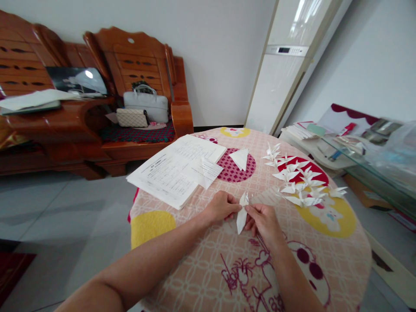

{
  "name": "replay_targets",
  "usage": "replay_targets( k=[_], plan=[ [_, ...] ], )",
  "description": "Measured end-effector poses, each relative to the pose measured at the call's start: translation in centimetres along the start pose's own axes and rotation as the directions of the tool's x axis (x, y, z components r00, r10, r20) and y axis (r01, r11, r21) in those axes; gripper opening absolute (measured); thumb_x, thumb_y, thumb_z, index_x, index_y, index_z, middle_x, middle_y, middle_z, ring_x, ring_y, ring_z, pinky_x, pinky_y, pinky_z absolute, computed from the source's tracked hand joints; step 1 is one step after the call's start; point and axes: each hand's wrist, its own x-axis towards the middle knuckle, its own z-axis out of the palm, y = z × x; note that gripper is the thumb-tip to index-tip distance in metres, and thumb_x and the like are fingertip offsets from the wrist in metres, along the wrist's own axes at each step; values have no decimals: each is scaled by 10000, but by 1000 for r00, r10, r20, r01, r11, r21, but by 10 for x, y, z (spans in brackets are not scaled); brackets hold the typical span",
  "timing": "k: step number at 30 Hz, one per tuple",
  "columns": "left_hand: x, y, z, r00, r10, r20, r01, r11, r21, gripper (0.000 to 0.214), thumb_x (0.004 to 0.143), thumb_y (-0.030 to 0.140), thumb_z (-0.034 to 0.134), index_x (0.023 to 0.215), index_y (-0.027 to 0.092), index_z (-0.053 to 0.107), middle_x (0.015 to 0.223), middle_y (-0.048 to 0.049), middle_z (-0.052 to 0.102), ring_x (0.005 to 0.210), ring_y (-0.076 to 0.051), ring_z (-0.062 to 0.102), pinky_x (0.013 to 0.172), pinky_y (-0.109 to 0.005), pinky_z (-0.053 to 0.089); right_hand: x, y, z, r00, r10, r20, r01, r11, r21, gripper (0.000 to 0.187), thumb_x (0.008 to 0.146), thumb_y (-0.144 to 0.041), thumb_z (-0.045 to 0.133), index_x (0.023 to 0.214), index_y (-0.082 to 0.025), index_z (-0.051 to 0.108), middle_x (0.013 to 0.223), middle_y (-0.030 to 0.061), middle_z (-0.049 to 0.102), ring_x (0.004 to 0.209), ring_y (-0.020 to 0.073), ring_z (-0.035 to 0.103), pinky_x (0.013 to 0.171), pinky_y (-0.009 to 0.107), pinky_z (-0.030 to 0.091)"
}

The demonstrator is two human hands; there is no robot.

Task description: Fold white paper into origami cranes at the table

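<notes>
A small folded white paper piece (pixel 242 213) is held over a round table covered by a patterned pink cloth (pixel 208 277). My left hand (pixel 221 207) pinches its left side with fingers closed. My right hand (pixel 262 220) grips its right side, fingers closed too. Several finished white paper cranes (pixel 299 182) lie in a cluster on the cloth beyond my right hand. A folded white paper triangle (pixel 240 157) rests further back, near the table's middle.
A stack of printed sheets (pixel 175 170) lies on the table's far left. Wooden armchairs (pixel 136 86) with white bags (pixel 146 104) stand behind. A tall white air conditioner (pixel 282 65) is at the back, and a glass shelf (pixel 367 160) with clutter at the right.
</notes>
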Motion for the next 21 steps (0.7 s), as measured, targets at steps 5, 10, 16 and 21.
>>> replay_targets(
  k=[5, 10, 16, 21],
  plan=[
    [-3, 3, 3, 999, -40, 4, 39, 997, 71, 212, 734, 227, 549, 538, 147, 528, 405, 20, 523, 334, -86, 461, 368, -183, 325, 6, 6, -2, 998, -56, -4, 54, 982, -179, 320, 753, -419, 629, 553, -173, 580, 456, -8, 577, 277, 91, 450, 268, 196, 238],
    [-2, 6, 6, 999, -39, -23, 43, 979, 200, 217, 742, 212, 514, 538, 148, 547, 412, 18, 522, 359, -97, 477, 411, -199, 343, 8, 4, -2, 995, -98, -36, 76, 916, -393, 276, 772, -336, 578, 530, -204, 569, 418, -10, 552, 287, 117, 446, 325, 237, 276],
    [3, -2, 5, 972, 204, -118, -116, 849, 516, 121, 688, 188, 591, 585, 135, 626, 532, 4, 569, 524, -113, 510, 531, -224, 333, 5, -1, 2, 943, -320, -88, 169, 690, -704, 172, 765, -260, 609, 614, -187, 647, 597, 70, 678, 545, 177, 590, 511, 265, 345],
    [6, -7, 1, 940, 339, -29, -270, 795, 543, 34, 706, 164, 624, 694, 142, 647, 647, -2, 594, 604, -114, 510, 581, -218, 350, 3, -2, 4, 928, -373, -9, 227, 585, -778, 112, 782, -211, 582, 715, -185, 668, 672, 68, 700, 607, 180, 615, 555, 256, 351]
  ],
)
